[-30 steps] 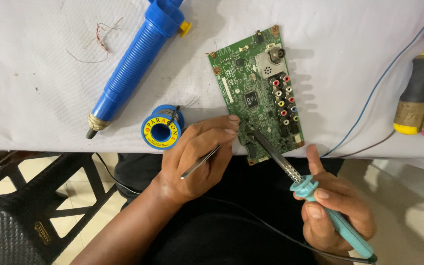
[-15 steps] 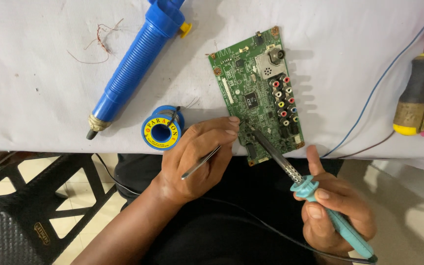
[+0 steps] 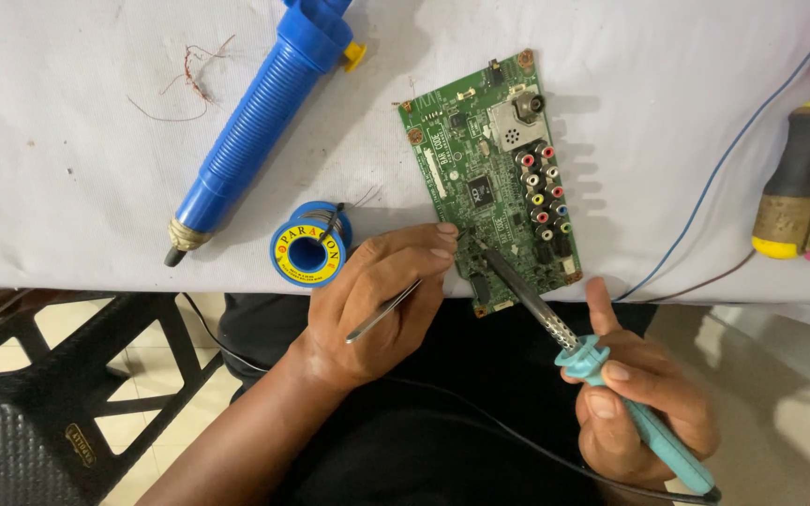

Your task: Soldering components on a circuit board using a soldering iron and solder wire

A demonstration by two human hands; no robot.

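Note:
A green circuit board [image 3: 480,159] with coloured round sockets lies tilted on the white-covered table [image 3: 67,187], its lower end at the table's front edge. My left hand [image 3: 377,300] pinches metal tweezers [image 3: 384,312], fingertips at the board's lower left edge. My right hand [image 3: 639,398] grips a soldering iron [image 3: 602,365] by its teal handle. The iron's metal tip rests on the board's lower part, close to my left fingertips.
A blue desoldering pump [image 3: 260,122] lies diagonally at the left, a blue-and-yellow solder spool [image 3: 309,251] beside my left hand. Thin red wire scraps [image 3: 189,84] lie at the back left. A yellow-black screwdriver [image 3: 794,187] and blue wire [image 3: 724,169] lie right. A black chair [image 3: 58,394] stands below left.

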